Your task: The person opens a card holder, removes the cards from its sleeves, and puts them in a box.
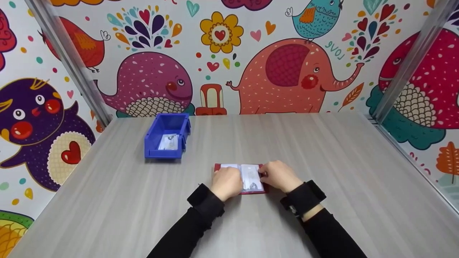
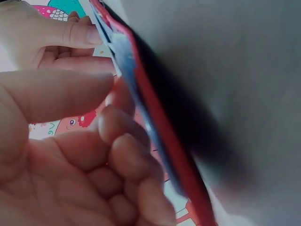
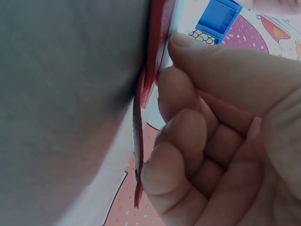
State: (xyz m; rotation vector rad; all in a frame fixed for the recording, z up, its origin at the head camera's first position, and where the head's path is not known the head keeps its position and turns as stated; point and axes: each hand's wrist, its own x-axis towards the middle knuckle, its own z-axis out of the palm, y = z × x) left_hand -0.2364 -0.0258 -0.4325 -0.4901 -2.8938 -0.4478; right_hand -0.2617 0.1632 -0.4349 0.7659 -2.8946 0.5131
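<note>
A small red card holder (image 1: 266,192) with clear sleeve pages lies open on the table, a pale printed card (image 1: 251,175) showing in its right page. My left hand (image 1: 227,182) is over the left page, fingers curled; in the left wrist view its thumb and forefinger (image 2: 120,96) meet at the inner sleeves. My right hand (image 1: 281,175) pinches the right edge of the holder. In the right wrist view, the thumb (image 3: 221,70) is on the page side and the curled fingertips are by the red cover (image 3: 160,42). The left hand hides much of the left page.
A blue plastic bin (image 1: 163,154) stands at the back left of the wood-grain table (image 1: 340,179), with pale printed cards (image 1: 168,142) in it. Walls with cartoon animals (image 1: 283,79) enclose the back and sides. Both wrists wear black bands (image 1: 304,197).
</note>
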